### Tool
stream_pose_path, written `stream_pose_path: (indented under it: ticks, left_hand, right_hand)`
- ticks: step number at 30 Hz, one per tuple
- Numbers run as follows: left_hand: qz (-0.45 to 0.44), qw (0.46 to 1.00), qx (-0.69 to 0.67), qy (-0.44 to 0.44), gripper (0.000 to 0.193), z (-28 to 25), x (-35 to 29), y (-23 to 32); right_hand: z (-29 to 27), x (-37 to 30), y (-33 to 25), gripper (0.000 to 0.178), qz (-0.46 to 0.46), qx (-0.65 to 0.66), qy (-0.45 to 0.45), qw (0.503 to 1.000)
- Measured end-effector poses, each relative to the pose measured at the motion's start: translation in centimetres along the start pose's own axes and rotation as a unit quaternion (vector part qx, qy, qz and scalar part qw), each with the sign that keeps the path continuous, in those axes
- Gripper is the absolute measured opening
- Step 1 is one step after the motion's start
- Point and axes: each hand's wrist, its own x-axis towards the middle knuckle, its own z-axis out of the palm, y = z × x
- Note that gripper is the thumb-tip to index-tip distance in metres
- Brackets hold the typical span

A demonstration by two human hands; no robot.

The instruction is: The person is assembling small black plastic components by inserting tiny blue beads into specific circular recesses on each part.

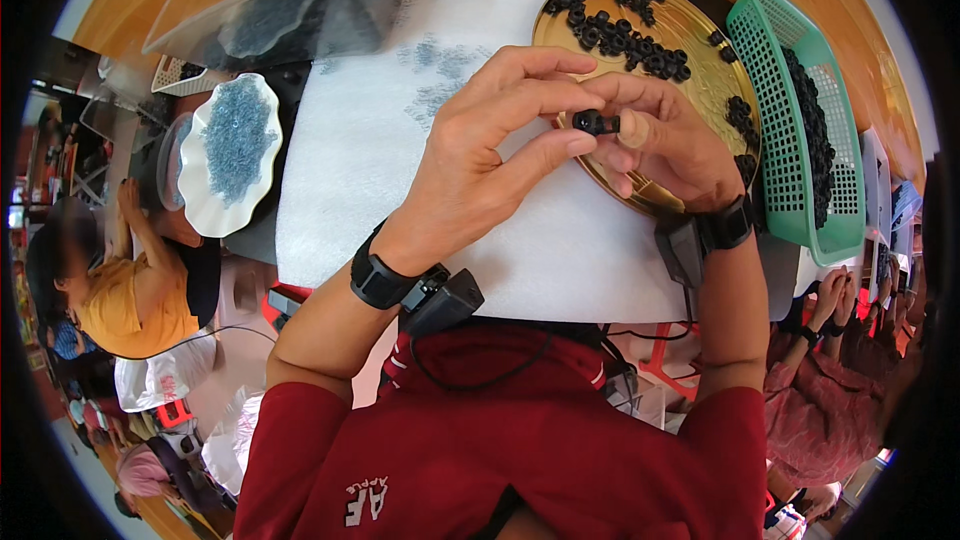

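In front of me, over the white sheet and the near-left edge of the golden tray [655,195], my two hands meet at a small black cylindrical part [590,122]. My left hand [485,135] has its thumb and index finger closed about the part's left end. From the other side my right hand [675,135] pinches its right end, with the thumb toward me and the other fingers partly hidden behind. A dark opening shows in the part's left face. Several loose black ring-shaped parts [625,40] lie on the tray beyond my hands.
A green basket [815,210] of black parts stands right of the tray. On the left is a scalloped white dish [210,225] of small clear bluish pieces. More such pieces [440,70] lie on the white sheet [340,190]. A clear plastic bin [350,10] stands far left.
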Motion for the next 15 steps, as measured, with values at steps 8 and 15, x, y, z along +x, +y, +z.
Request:
stream_pose_path:
  ticks: [8, 15]
  left_hand:
    - [0.050, 0.996, 0.068, -0.042, 0.026, -0.3, 0.3, -0.1]
    - [0.084, 0.992, 0.083, -0.055, 0.025, -1.1, 0.4, -0.2]
  right_hand:
    - [-0.5, -0.4, 0.1, 0.032, 0.029, -0.045, -0.028, 0.998]
    - [0.9, 0.1, 0.8, 0.034, -0.016, -0.078, -0.021, 0.997]
